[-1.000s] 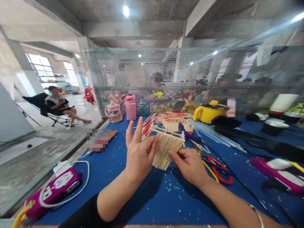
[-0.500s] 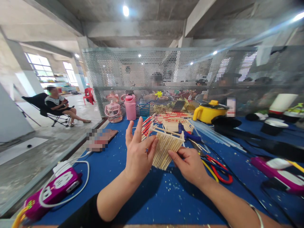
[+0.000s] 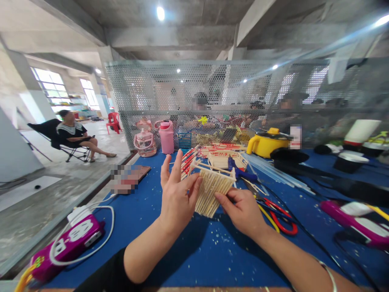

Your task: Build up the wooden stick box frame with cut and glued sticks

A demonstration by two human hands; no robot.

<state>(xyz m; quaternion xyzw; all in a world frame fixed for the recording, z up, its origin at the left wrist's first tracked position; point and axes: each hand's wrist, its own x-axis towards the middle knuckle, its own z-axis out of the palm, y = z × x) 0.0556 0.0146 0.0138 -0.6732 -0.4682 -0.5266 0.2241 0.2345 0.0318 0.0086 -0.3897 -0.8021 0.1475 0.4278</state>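
A small structure of pale wooden sticks [image 3: 212,190] is held up over the blue table, its side of parallel sticks facing me and tilted. My left hand [image 3: 179,194] pinches its upper left edge between thumb and index finger, with other fingers raised. My right hand [image 3: 244,211] grips its lower right side, thumb in front. Behind it lie a shallow stick-built tray [image 3: 220,161], a dark blue glue gun [image 3: 249,176] and a pile of red-and-pale sticks [image 3: 188,161]. The far side of the held structure is partly hidden.
Red-handled pliers [image 3: 293,229] lie right of my right hand, near clear rods [image 3: 282,174] and a yellow pot [image 3: 267,144]. Pink bottles [image 3: 167,138] stand at the back. Purple power strips [image 3: 68,247] flank the table [image 3: 206,259]. A person [image 3: 73,132] sits far left.
My hands and the stick structure show no visible movement. The seated person at the left has shifted the head and arms slightly.
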